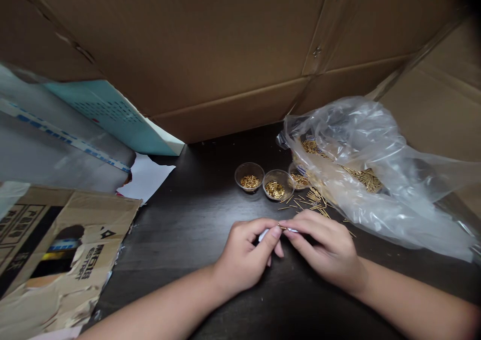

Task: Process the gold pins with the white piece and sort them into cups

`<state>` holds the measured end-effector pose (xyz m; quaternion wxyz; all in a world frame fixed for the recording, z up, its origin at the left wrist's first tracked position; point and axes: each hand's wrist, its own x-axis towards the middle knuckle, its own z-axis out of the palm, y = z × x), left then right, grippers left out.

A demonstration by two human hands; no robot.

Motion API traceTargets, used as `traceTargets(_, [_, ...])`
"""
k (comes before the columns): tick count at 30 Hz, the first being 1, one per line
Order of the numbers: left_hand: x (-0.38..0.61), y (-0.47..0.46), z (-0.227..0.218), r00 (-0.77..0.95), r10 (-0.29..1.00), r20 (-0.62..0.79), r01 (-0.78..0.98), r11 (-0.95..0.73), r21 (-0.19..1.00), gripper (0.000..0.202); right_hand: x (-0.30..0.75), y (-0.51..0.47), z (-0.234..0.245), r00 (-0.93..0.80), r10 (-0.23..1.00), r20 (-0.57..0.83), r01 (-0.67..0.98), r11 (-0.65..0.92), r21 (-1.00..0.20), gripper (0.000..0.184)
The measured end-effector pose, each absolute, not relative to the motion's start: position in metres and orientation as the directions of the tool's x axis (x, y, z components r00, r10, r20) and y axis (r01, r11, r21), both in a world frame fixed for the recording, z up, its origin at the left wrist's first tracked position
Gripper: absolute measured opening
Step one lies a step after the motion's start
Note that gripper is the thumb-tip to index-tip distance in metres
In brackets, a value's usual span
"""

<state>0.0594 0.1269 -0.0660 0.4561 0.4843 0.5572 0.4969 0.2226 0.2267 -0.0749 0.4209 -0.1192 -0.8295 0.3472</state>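
Observation:
My left hand [246, 252] and my right hand [323, 245] meet over the dark table [195, 240], fingertips pinched together. Between them sits a thin gold pin [282, 227] and a small white piece [263, 235] that I cannot make out. Just beyond the hands lie several loose gold pins [308, 202]. Behind those stand three small clear cups: the left cup [249, 177], the middle cup [278, 185] and the right cup [298, 177], each holding gold pins. A clear plastic bag [376, 175] with many more pins lies at the right.
Large brown cardboard sheets [225, 44] wall in the back and right. A torn printed cardboard box [56, 260] lies at the left front, with white paper [146, 177] and a teal-and-grey package [75, 124] behind it.

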Motion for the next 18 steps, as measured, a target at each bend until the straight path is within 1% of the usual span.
traceTargets(2, [0.06, 0.127, -0.068, -0.089, 0.995, -0.046, 0.042, 0.05, 0.998, 0.036, 0.223, 0.227, -0.075, -0.613, 0.496, 0.615, -0.079, 0.736, -0.673, 0.023])
traceTargets(6, [0.062, 0.127, -0.074, -0.056, 0.995, -0.08, -0.072, 0.076, 0.994, 0.038, 0.223, 0.227, -0.074, -0.574, 0.546, 0.61, -0.033, 0.729, -0.684, 0.017])
traceTargets(10, [0.066, 0.127, -0.076, -0.042, 0.989, -0.145, -0.24, 0.131, 0.962, 0.034, 0.221, 0.227, -0.072, -0.548, 0.554, 0.627, -0.033, 0.734, -0.678, 0.014])
traceTargets(13, [0.068, 0.129, -0.078, 0.004, 0.992, -0.123, -0.346, 0.117, 0.931, 0.032, 0.221, 0.227, -0.073, -0.548, 0.554, 0.626, -0.033, 0.734, -0.678, 0.014])
traceTargets(16, [0.069, 0.132, -0.079, -0.006, 0.997, -0.078, -0.373, 0.07, 0.925, 0.031, 0.221, 0.227, -0.075, -0.548, 0.561, 0.62, -0.033, 0.727, -0.686, 0.015])
traceTargets(18, [0.068, 0.133, -0.079, -0.042, 0.995, -0.091, -0.363, 0.07, 0.929, 0.028, 0.222, 0.227, -0.076, -0.55, 0.557, 0.622, -0.041, 0.726, -0.687, 0.015])
